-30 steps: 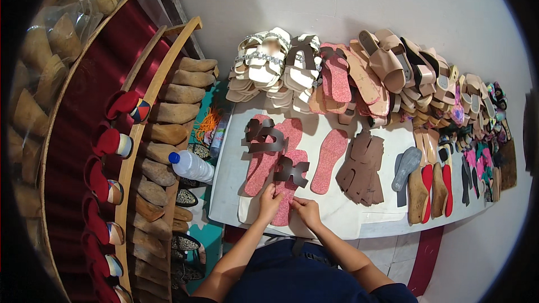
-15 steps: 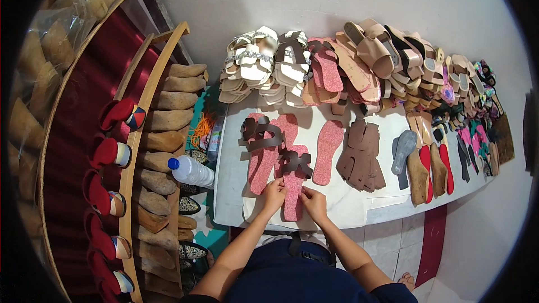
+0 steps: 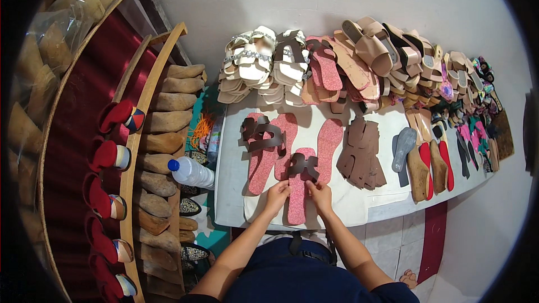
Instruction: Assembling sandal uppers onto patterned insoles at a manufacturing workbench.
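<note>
Near the table's front edge, my left hand (image 3: 278, 196) is closed on the left side of a pink speckled sandal sole (image 3: 297, 205). Across that sole lies a dark brown cut-out strap (image 3: 303, 163). My right hand (image 3: 320, 195) pinches at the other side, by the strap's lower right end; its exact grip is partly hidden. To the left sits another pink sandal (image 3: 259, 174) with dark brown straps, partly over a pink sole (image 3: 288, 126). One more bare pink sole (image 3: 329, 143) lies just right of the held one, beside a stack of brown strap pieces (image 3: 362, 154).
White sandals (image 3: 250, 59) and beige sandals (image 3: 373, 50) are piled along the wall. Wooden shoe lasts (image 3: 418, 177) and a grey sole (image 3: 404, 148) lie at right. A blue-capped bottle (image 3: 192, 172) stands by the table's left edge, near a rack of lasts (image 3: 163, 120).
The held sandal has shifted slightly right and towards me. My right hand has moved up the sole's edge to the strap's end; my left hand has shifted slightly right.
</note>
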Demonstrator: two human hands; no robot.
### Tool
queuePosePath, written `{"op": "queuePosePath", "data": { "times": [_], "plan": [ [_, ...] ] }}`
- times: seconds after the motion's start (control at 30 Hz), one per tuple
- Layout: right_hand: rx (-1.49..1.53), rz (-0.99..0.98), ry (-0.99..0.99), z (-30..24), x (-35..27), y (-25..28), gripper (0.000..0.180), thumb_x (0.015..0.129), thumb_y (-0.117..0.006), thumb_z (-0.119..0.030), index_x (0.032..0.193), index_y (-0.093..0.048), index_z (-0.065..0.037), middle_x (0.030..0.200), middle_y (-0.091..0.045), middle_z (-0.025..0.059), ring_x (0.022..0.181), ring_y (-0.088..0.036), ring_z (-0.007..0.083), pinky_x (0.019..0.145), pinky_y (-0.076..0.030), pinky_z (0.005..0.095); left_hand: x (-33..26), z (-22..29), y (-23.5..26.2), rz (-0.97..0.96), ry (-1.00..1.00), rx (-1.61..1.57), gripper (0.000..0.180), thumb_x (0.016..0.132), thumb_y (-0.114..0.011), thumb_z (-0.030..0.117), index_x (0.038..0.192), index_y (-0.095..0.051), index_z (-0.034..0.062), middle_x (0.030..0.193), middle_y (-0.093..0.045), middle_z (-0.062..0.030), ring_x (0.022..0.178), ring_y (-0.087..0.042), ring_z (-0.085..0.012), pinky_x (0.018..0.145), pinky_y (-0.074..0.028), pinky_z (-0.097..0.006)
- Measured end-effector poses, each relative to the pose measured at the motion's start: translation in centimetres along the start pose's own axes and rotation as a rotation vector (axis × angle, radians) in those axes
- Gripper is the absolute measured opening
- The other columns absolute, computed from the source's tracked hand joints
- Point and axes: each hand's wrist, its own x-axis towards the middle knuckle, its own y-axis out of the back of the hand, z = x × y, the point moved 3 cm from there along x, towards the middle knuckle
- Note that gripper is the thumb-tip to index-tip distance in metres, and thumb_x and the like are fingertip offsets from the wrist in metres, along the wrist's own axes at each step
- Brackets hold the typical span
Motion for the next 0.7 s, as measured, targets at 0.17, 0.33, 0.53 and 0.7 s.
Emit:
{"op": "queuePosePath", "data": {
  "times": [0.17,0.33,0.53,0.7],
  "plan": [
    [-0.156,-0.023,0.05,0.3,-0.2,0.3,0.018,0.073,-0.059,-0.011,0.081,-0.057,0.004,0.065,-0.056,0.0036,0.057,-0.049,0.0083,0.051,-0.038,0.0209,-1.3,2.8,-0.9,0.14,-0.346,0.712,0.027,0.072,-0.06,0.012,0.094,-0.057,-0.0023,0.074,-0.057,-0.0136,0.07,-0.057,-0.0185,0.061,-0.044,-0.026],
    [-0.292,0.105,0.153,-1.2,-1.1,-0.2,0.02,0.07,-0.061,-0.013,0.079,-0.059,0.005,0.065,-0.061,0.0102,0.056,-0.055,0.0119,0.052,-0.043,0.0251,-1.3,3.5,-0.3,0.165,-0.478,1.157,0.021,0.069,-0.06,0.019,0.078,-0.058,0.0005,0.071,-0.055,-0.012,0.07,-0.053,-0.0264,0.06,-0.043,-0.034],
    [-0.888,-0.016,0.314,-4.0,-1.0,0.0,0.029,0.07,-0.061,-0.03,0.066,-0.062,-0.001,0.056,-0.057,0.0147,0.053,-0.058,0.026,0.053,-0.045,0.0344,0.2,8.5,0.6,0.432,-0.596,1.299,0.021,0.068,-0.06,0.021,0.081,-0.053,0.0048,0.081,-0.052,-0.0101,0.077,-0.049,-0.0255,0.067,-0.041,-0.035],
    [-0.933,-0.152,0.286,-7.2,-0.6,-0.9,0.034,0.071,-0.057,-0.035,0.063,-0.062,-0.002,0.054,-0.056,0.0147,0.052,-0.056,0.0294,0.052,-0.044,0.0366,3.3,8.3,2.9,0.588,-0.551,1.185,0.033,0.07,-0.059,0.016,0.099,-0.049,0.0028,0.093,-0.048,-0.0148,0.08,-0.049,-0.0305,0.071,-0.04,-0.037]
  ]
}}
